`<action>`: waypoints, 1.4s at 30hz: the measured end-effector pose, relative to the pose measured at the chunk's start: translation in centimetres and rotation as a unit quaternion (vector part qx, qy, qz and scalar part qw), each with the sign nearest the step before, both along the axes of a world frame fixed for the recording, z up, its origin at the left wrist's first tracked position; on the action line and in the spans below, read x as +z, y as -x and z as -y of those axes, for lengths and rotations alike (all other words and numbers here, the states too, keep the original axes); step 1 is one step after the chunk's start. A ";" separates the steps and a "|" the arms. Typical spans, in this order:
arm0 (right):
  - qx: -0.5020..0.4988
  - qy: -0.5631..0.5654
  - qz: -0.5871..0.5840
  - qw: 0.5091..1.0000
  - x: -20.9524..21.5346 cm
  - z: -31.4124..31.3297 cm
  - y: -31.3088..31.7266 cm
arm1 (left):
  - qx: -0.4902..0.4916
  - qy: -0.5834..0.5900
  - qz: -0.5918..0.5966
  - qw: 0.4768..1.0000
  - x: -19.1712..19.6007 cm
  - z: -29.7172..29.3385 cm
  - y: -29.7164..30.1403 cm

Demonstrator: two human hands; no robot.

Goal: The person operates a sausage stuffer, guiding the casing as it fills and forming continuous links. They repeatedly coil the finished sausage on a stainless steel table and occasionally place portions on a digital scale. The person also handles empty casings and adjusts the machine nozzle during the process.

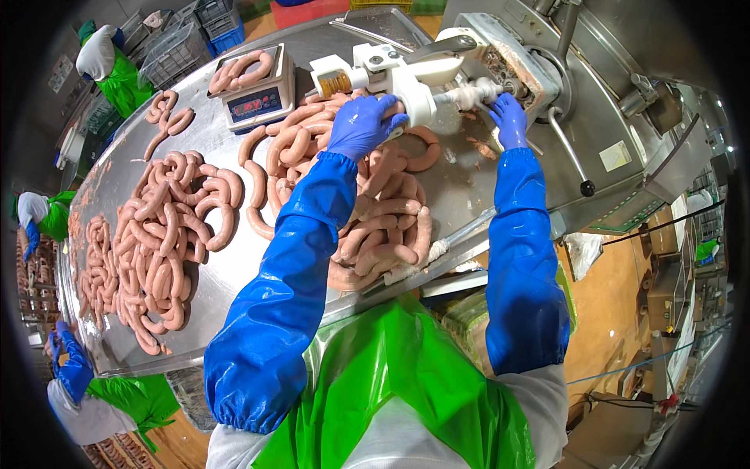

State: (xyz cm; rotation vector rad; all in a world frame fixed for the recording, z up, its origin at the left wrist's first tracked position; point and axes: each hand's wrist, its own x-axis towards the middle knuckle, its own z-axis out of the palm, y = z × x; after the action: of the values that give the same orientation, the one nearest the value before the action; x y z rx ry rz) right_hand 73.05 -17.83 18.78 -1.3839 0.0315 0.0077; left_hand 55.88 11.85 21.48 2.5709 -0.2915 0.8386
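My left hand [361,127], in a blue glove, is closed at the end of the white round head [414,97] of a sausage filling machine. A bit of pink sausage [398,109] shows between its thumb and fingers. To the right, whitish gathered casing [471,95] sits on the metal filling tube, and the fingers of my right hand [509,122] close on its right end. Their tips are partly hidden. Linked sausages [383,227] lie heaped below my left hand and forearm, some hidden by the blue sleeve.
A second sausage heap [160,234] covers the left of the steel table [234,281]. Behind stands a scale [254,102] bearing sausages [242,70]. A black-knobbed lever [574,156] hangs from the machine at right. Several people in green aprons [125,82] work along the left.
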 end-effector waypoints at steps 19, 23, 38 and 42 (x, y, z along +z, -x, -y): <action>0.159 -0.259 -0.084 0.949 -3.1 -13.3 9.2 | 0.015 -0.019 0.003 1.000 0.3 -0.1 0.2; 0.162 -0.284 -0.089 0.941 -2.4 -13.4 9.9 | 0.021 -0.031 -0.033 0.999 0.3 -0.3 0.2; 0.100 -0.163 -0.011 0.981 -3.2 -7.0 7.7 | 0.059 -0.029 -0.022 0.998 0.5 -0.2 1.0; 0.004 -0.176 -0.045 0.983 -1.2 -1.2 2.5 | 0.024 -0.022 -0.039 0.999 0.6 0.2 0.4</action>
State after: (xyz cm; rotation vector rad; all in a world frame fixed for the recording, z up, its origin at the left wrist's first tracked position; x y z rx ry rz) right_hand 70.59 -16.64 17.60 -1.0284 0.0960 0.0785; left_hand 55.47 11.67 22.11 2.6535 -0.2270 0.7560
